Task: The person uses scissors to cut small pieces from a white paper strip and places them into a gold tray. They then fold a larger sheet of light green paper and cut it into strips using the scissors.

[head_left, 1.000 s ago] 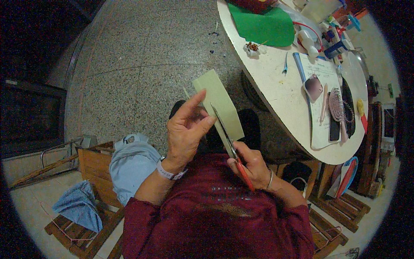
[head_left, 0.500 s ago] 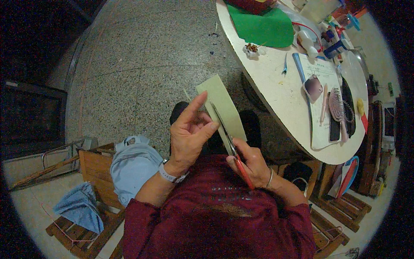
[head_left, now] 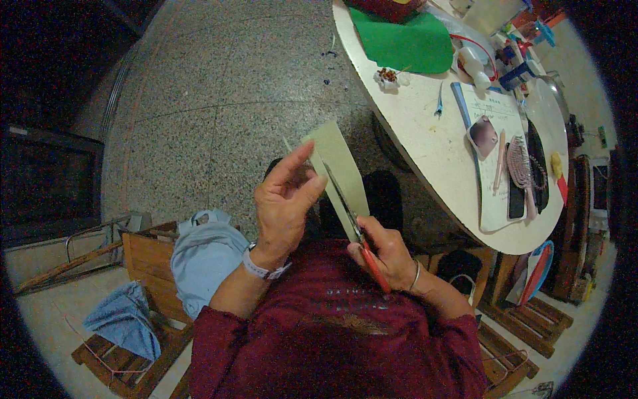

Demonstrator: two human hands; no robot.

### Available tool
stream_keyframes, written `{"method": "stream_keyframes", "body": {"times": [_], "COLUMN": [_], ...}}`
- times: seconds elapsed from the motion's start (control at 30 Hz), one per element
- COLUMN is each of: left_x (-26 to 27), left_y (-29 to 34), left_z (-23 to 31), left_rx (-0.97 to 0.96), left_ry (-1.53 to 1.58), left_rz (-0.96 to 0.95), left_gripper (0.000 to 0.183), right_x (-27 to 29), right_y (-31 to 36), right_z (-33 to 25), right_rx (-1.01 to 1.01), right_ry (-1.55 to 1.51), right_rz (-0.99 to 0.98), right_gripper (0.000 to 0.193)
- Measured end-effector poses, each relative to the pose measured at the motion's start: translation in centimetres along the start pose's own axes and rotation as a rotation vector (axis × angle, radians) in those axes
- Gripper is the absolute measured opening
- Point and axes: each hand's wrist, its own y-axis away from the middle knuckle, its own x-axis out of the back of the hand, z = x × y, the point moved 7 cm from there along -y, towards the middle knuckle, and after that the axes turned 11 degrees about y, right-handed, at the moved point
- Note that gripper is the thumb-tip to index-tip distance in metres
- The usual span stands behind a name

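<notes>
My left hand (head_left: 284, 199) grips the edge of a pale green sheet (head_left: 345, 173), with the index finger stretched along it and the thumb bent against it. Whether the sheet is paper or felt I cannot tell. In my right hand (head_left: 392, 256) is a pair of scissors (head_left: 374, 267) with red handles. Their long blades run up along the sheet, and a narrow strip of it stands to the left of them, by my left fingers. Sheet and scissors are held over my lap, away from the table.
On my right stands a white round-edged table (head_left: 425, 143) bearing a green sheet (head_left: 402, 43), a hairbrush (head_left: 518, 163), a clipboard with paper (head_left: 488, 213) and bottles. Wooden seating with a light blue bag (head_left: 206, 259) and a blue cloth (head_left: 126, 319) is at the left.
My left hand has shifted slightly left, and the pale green sheet has swung a little left with it. The right hand and scissors stay almost where they were.
</notes>
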Motion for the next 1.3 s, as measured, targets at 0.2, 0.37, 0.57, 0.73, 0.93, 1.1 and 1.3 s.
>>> {"method": "stream_keyframes", "body": {"times": [0.2,0.37,0.57,0.73,0.93,1.1,1.3], "left_x": [-0.9,-0.9,-0.7,-0.7,-1.1,-1.6,-1.7], "left_y": [0.7,0.7,0.7,0.7,0.5,0.6,0.6], "left_z": [-0.3,-0.5,-0.7,-0.7,-0.4,-0.5,-1.0], "left_rx": [0.011,0.005,-0.005,0.016,-0.032,0.063,0.158], "left_ry": [-0.01,0.028,0.036,0.015,0.137,0.204,0.267], "left_rz": [0.001,-0.017,-0.029,-0.042,-0.093,-0.119,-0.133], "left_gripper": [0.052,0.053,0.053,0.057,0.074,0.076,0.071], "right_x": [0.3,0.1,-0.1,0.2,0.4,-0.1,-0.1], "right_y": [-0.5,-0.4,-0.3,-0.5,-1.0,-0.8,-0.9], "right_z": [-0.3,-0.1,0.1,-0.2,-0.5,0.2,0.1], "right_rx": [-0.022,-0.031,-0.048,-0.018,0.031,-0.049,-0.053], "right_ry": [0.003,-0.021,-0.01,0.012,-0.002,-0.073,-0.046], "right_rz": [-0.035,-0.018,-0.027,-0.002,0.015,-0.019,-0.025], "right_gripper": [0.045,0.043,0.041,0.04,0.04,0.039,0.04]}}
